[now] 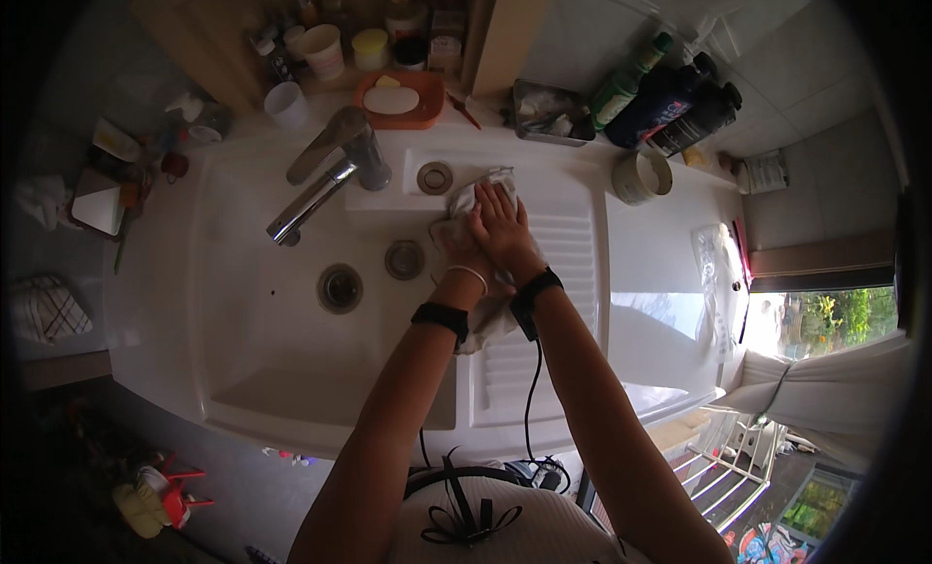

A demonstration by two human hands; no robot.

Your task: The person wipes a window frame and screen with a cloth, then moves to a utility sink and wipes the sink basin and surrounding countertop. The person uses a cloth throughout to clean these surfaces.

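Observation:
A wet, pale grey cloth (489,329) lies bunched over the left edge of the ribbed washboard (568,251), part of a white sink. My right hand (502,225) holds the cloth down under its palm, the fingers stretched toward the far side. Close against it on the left, my left hand (464,249) grips the cloth too; its fingers are blurred and partly hidden. Both wrists wear black bands, and a pale bracelet (470,273) circles the left one. Left of the hands is the deep sink basin (255,331) with a drain (340,289).
A chrome faucet (320,193) reaches over the basin. Behind it stand a white cup (286,105) and an orange soap dish (429,112) with soap. A metal tray (553,131), several bottles (652,105) and a pale tub (642,178) line the back right. A black cable (531,396) hangs from my right wrist.

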